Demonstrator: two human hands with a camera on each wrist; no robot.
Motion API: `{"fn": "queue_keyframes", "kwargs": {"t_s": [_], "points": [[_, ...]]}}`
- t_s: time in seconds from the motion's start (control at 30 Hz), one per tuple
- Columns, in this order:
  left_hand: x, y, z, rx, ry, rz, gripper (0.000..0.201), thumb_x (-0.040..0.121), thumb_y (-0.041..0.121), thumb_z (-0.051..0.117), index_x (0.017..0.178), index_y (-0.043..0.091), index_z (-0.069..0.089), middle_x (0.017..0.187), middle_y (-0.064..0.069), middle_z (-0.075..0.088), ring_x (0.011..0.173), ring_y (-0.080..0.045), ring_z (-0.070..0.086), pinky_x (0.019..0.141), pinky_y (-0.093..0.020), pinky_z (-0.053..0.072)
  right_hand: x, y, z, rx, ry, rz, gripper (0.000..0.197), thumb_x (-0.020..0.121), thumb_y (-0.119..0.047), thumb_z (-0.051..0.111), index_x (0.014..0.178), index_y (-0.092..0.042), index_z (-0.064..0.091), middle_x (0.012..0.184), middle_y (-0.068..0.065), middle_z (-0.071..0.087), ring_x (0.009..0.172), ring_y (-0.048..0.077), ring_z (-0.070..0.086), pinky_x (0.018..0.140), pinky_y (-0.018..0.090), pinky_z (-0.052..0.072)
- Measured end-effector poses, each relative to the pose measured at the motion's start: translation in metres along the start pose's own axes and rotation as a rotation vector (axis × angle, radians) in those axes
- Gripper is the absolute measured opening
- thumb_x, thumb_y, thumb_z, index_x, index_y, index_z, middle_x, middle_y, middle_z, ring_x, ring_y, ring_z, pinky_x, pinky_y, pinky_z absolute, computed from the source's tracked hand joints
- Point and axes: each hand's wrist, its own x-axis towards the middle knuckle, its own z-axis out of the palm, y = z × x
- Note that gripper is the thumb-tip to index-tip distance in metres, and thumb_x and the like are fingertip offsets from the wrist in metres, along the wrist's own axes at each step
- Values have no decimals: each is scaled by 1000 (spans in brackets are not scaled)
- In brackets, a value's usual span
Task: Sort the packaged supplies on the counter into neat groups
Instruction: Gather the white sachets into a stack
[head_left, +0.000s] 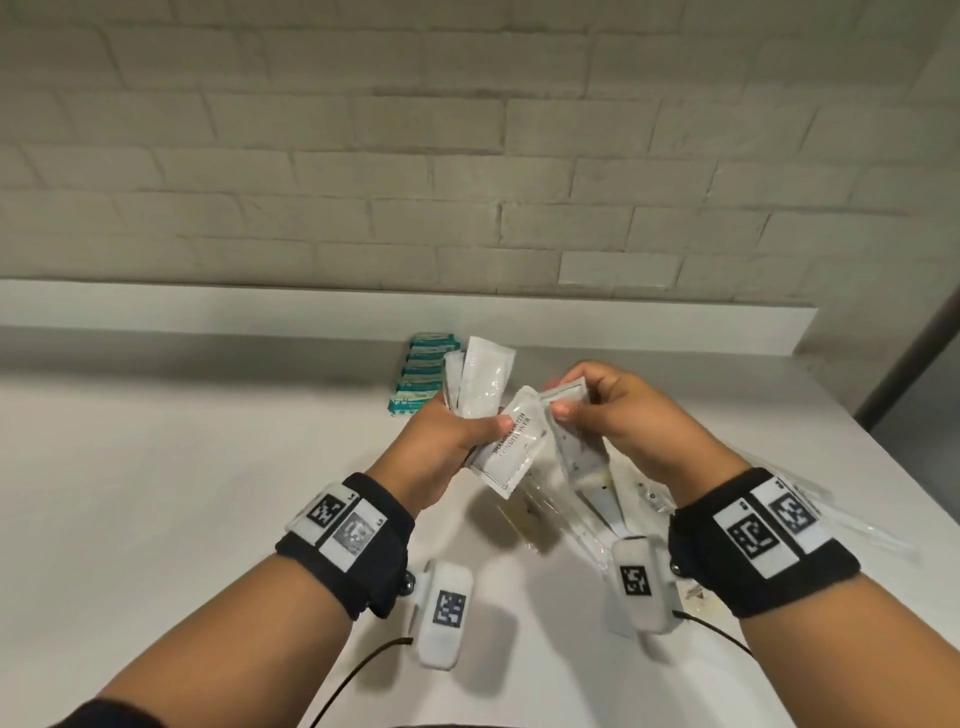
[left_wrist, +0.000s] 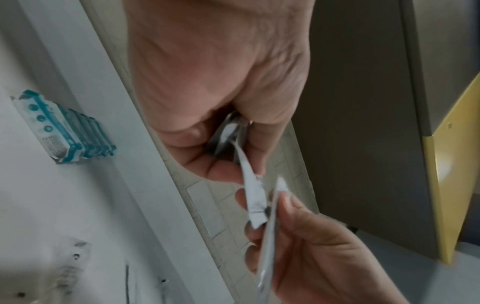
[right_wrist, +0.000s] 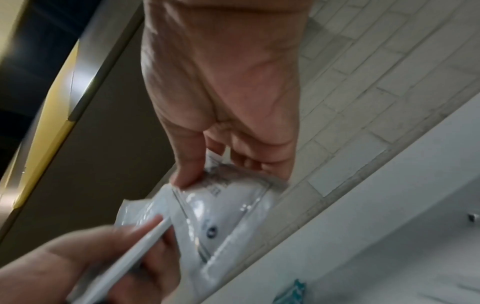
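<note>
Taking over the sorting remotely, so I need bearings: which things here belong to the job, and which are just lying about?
Part of the job:
- white sachets fanned in the left hand
- clear packet pinched by the right hand
- teal packets lined up by the wall
- loose clear packets on the counter

Just lying about:
- wrist bands
- black cable

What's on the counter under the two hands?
Under the left hand and right hand, clear plastic packets lie scattered on the counter. The wrists cover some, so their number stays hidden.
</note>
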Motion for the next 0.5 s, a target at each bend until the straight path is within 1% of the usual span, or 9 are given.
{"fn": "queue_keyframes", "kwargs": {"t_s": [0.07,0.13,0.2,0.27,0.3,0.37,0.43,0.47,0.5], "points": [[0,5,7,-20,-43,12,36,86,-2,62,122,-3,58,111,-18,69,93,-26,69,71,-29,56,2,-1,3,-11,-42,39,12,85,0,66,83,-11,61,72,7,65,59,14,59,50,26,49],[0,8,9,-55,-58,31,31,89,3,59,120,4,59,111,-12,70,94,-22,68,71,-28,56,5,0,4,135,58,51,14,85,3,65,82,-10,60,73,7,70,60,16,66,54,26,56],[-2,6,10,-68,-86,11,27,89,2,58,114,12,60,104,-6,72,89,-18,69,69,-28,57,7,3,-2,302,163,40,14,85,5,63,82,-8,59,72,8,72,62,19,68,61,31,57],[-5,0,13,-23,-93,-18,26,88,-1,59,111,11,61,98,-3,74,81,-14,70,64,-25,57,6,7,-10,378,190,55,13,86,7,61,83,-6,59,72,10,71,61,19,67,61,30,56],[-5,-2,15,8,-75,-24,26,88,-1,60,111,10,61,95,-2,74,78,-13,69,61,-24,56,5,9,-14,312,188,73,11,87,5,61,83,-5,60,72,10,70,59,17,65,58,27,56],[-3,-2,18,71,-34,-24,29,85,2,66,114,7,61,95,-6,72,73,-13,66,56,-23,53,4,10,-28,-32,185,59,5,90,-5,61,85,-5,61,74,5,66,58,12,61,54,24,50],[-1,3,24,143,-38,-37,34,82,7,71,115,6,60,98,-12,69,71,-15,63,54,-23,50,4,4,-42,-310,136,-18,8,91,-11,61,95,-5,64,96,6,64,78,16,62,71,31,52],[0,5,29,169,-53,-44,32,83,7,70,114,7,60,99,-12,68,71,-15,63,53,-24,50,4,-2,-47,-363,62,-43,11,91,-10,61,98,-4,65,106,9,63,88,21,63,81,34,51],[1,7,35,173,-69,-45,27,85,6,67,111,9,61,97,-11,69,73,-15,64,54,-24,51,3,-7,-49,-363,-32,-47,10,91,-8,61,98,-3,65,107,13,65,90,25,64,84,36,51]]}}
